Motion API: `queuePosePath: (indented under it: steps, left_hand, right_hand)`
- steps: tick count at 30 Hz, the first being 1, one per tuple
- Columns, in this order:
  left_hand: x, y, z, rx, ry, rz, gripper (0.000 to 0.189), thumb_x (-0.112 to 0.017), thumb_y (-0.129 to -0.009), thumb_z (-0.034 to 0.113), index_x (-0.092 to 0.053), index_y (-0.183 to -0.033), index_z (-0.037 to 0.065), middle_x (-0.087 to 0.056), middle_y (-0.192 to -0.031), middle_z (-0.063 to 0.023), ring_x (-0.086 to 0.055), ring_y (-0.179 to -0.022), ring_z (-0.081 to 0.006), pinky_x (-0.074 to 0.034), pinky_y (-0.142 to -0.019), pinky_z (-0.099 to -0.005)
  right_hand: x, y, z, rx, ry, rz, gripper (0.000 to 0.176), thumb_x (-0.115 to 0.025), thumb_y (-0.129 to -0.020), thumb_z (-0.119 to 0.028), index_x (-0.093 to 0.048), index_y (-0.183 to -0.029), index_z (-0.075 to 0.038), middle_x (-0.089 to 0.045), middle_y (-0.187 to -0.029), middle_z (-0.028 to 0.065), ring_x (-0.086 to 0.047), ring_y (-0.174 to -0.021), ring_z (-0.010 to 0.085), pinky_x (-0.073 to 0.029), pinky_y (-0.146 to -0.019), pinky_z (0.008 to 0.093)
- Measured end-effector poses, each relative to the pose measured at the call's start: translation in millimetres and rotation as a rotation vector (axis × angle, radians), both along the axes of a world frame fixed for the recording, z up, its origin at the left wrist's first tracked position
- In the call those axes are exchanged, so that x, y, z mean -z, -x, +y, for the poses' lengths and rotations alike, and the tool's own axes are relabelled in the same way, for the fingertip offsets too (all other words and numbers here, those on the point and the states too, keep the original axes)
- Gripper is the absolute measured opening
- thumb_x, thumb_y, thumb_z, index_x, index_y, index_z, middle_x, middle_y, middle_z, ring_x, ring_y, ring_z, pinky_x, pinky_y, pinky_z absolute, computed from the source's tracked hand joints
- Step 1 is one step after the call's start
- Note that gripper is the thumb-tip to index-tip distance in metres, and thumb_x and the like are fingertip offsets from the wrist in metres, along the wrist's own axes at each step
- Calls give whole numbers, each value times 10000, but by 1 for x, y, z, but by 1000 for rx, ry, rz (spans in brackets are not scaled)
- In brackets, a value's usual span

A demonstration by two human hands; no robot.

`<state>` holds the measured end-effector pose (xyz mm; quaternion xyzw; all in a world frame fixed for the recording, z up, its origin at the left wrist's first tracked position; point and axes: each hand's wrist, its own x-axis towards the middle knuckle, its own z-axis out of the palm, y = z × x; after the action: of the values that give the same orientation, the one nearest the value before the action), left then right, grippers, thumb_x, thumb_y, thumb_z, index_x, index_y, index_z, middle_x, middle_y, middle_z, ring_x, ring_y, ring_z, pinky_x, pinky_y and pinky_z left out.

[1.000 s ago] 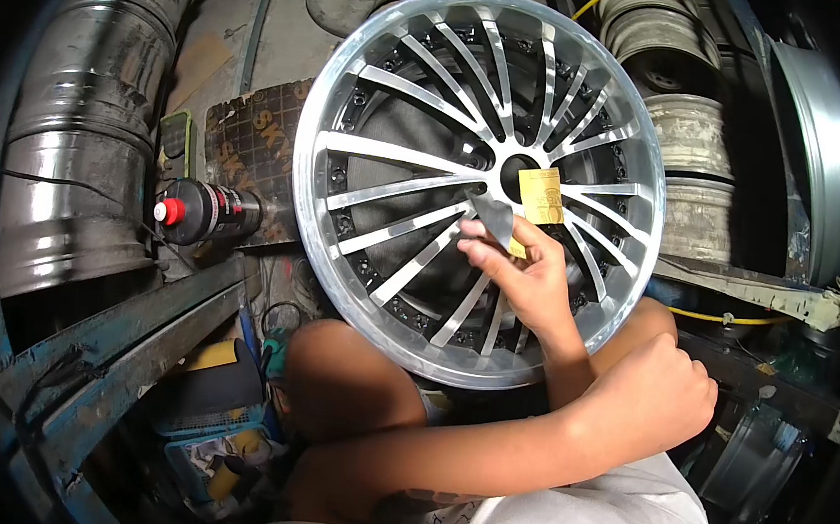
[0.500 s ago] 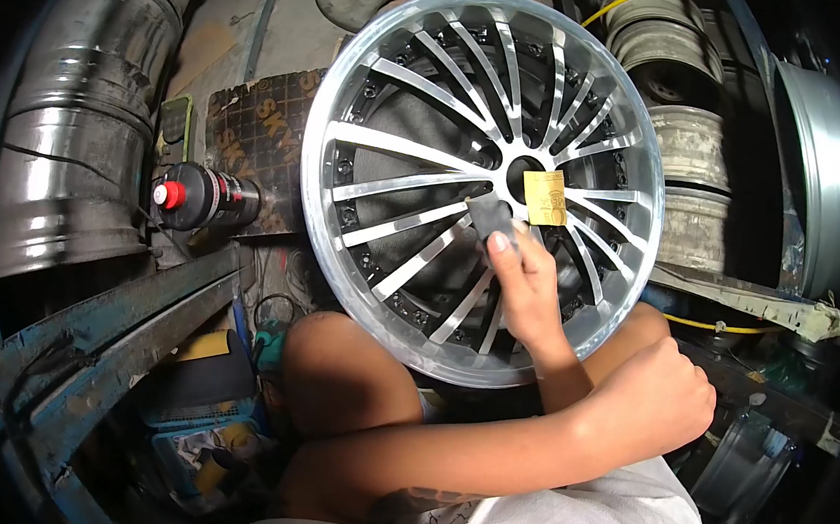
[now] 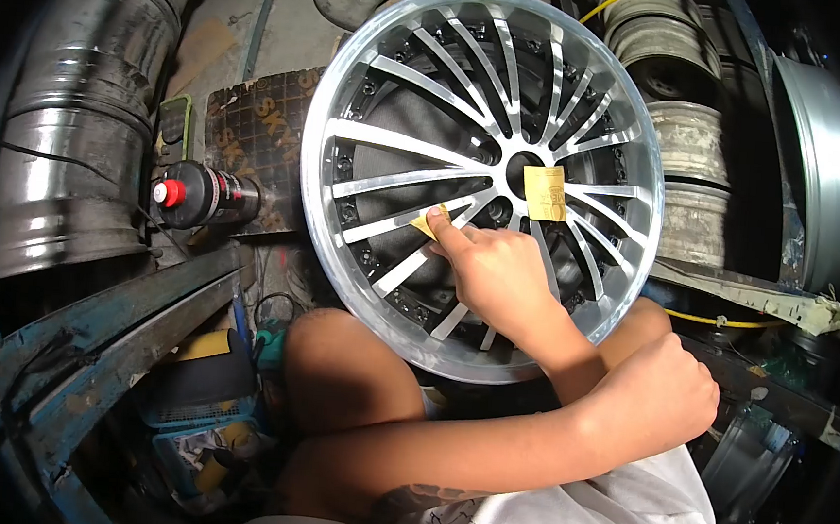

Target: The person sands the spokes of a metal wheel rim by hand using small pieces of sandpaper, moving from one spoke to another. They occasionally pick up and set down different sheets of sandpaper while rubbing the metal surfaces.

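A multi-spoke alloy wheel rim (image 3: 399, 144) with bright spoke faces and dark gaps leans before my knees. My right hand (image 3: 502, 277) pinches a small piece of sandpaper (image 3: 430, 221), its yellow backing showing, and presses it onto a spoke at the lower left of the hub. A second yellow sandpaper piece (image 3: 545, 194) lies over the edge of the hub hole. Across my lap, my left forearm passes in front of the right one. My left hand (image 3: 664, 391) is a closed fist near my right knee; its inside is hidden.
A dark bottle with a red cap (image 3: 166, 193) lies on a worn board at left. Metal rims (image 3: 70, 179) are stacked at far left, more rims (image 3: 683, 144) at right. A metal frame (image 3: 113, 338) and a blue basket (image 3: 193, 441) are at lower left.
My right hand has moved left from beside the hub and turned over. The sandpaper, earlier showing its dark side, now shows yellow against a spoke. My left fist has hardly moved.
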<state>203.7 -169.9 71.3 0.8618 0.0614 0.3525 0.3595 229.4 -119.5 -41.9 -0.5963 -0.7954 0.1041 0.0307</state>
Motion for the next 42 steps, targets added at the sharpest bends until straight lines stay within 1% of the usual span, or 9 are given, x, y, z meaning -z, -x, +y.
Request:
queuePosePath:
  steps: [8, 11, 16, 20, 24, 29, 34, 38, 42]
  left_hand:
    - [-1, -1, 1, 21, 12, 8, 85, -688, -858, 157, -708, -833, 78, -677, -713, -21, -700, -680, -174, -471, -595, -324]
    - [-8, 6, 3, 2, 2, 16, 89, -691, -857, 159, -713, -839, 75, -675, -710, -20, -703, -682, -173, -469, -594, -324]
    - [-3, 0, 2, 32, 0, 38, 96, -696, -849, 165, -718, -833, 73, -673, -705, -16, -702, -681, -168, -461, -590, -321]
    - [-3, -2, -3, 73, 1, 49, 102, -696, -852, 171, -722, -832, 74, -685, -714, -17, -708, -689, -168, -460, -590, -322]
    - [-1, -3, -4, 48, 14, 11, 108, -693, -857, 175, -725, -826, 77, -695, -724, -16, -716, -696, -171, -462, -591, -324]
    - [-5, -3, -3, 78, 8, 54, 109, -694, -858, 178, -734, -816, 85, -703, -746, -12, -714, -700, -165, -459, -591, -324]
    - [-5, -1, 2, 112, -11, 71, 105, -695, -859, 179, -744, -829, 91, -702, -755, -7, -713, -715, -161, -464, -602, -324]
    - [-3, -1, 1, 63, -1, 46, 99, -700, -856, 180, -745, -833, 95, -695, -747, -1, -714, -725, -160, -469, -611, -328]
    - [-3, -3, -4, 59, -8, 63, 101, -703, -853, 185, -746, -834, 95, -696, -746, 0, -715, -724, -160, -469, -600, -333]
  right_hand:
    - [-5, 6, -5, 149, 93, 84, 452, -650, -878, -33, -739, -1301, -168, -771, -887, 82, -742, -711, 313, -564, -575, 437]
    - [-8, 10, 3, 247, -137, 399, 477, -648, -856, -12, -741, -1300, -162, -781, -925, 87, -749, -738, 315, -567, -586, 448]
    - [-7, 7, -9, 141, 58, 86, 570, -645, -823, 9, -705, -1357, -181, -719, -837, 76, -716, -672, 317, -547, -558, 440]
    - [8, 8, 0, 101, -185, 49, 484, -642, -839, -36, -711, -1314, -101, -658, -751, 71, -683, -601, 288, -533, -522, 413]
    - [-7, 15, -6, 28, -68, -141, 416, -597, -901, -129, -701, -1290, -23, -662, -679, 66, -687, -550, 230, -524, -486, 394]
    - [15, 15, -7, 10, -212, -212, 408, -611, -903, -120, -698, -1285, -9, -660, -699, 49, -678, -551, 212, -516, -486, 364]
    - [-9, 17, 1, 103, -227, -97, 425, -632, -858, -85, -711, -1272, -34, -662, -706, 62, -689, -552, 226, -537, -521, 360]
    - [-16, 14, -3, 74, -2, -115, 409, -636, -853, -84, -711, -1255, -92, -695, -741, 80, -709, -582, 252, -547, -523, 387]
    - [16, 10, -5, 104, -243, -43, 440, -644, -850, -76, -709, -1284, -103, -659, -710, 69, -693, -562, 259, -528, -491, 407]
